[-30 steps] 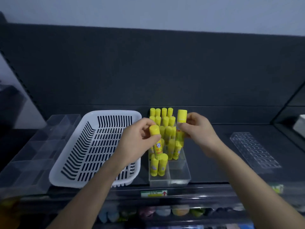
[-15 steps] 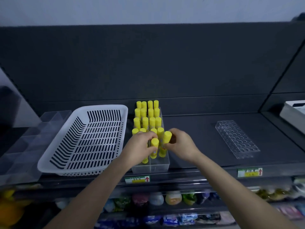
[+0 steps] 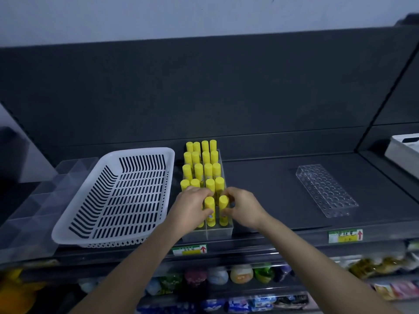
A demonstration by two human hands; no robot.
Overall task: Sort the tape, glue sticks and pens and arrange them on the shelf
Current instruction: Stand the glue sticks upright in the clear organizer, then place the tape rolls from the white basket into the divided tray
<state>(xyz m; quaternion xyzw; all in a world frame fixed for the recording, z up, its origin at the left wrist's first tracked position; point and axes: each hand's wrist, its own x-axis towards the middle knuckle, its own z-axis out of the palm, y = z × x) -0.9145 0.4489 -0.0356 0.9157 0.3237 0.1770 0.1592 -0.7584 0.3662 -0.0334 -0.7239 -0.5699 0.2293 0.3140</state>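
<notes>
Several yellow glue sticks (image 3: 202,164) stand upright in rows inside a clear plastic organiser (image 3: 218,232) on the dark shelf (image 3: 267,189). My left hand (image 3: 189,208) grips one glue stick (image 3: 209,210) in the organiser's front row. My right hand (image 3: 243,207) pinches the neighbouring glue stick (image 3: 223,207) just to the right. Both sticks stand upright with their bases down in the front compartments. No tape or pens are in view.
A white slotted basket (image 3: 113,196) with nothing in it sits left of the organiser. Clear divider trays (image 3: 34,209) lie at far left. A clear holed pen rack (image 3: 326,189) lies to the right, a white box (image 3: 405,148) at far right. Lower shelves hold packaged goods.
Both hands came down from above the organiser and lowered their glue sticks into its front row. The camera view has pulled back and shifted.
</notes>
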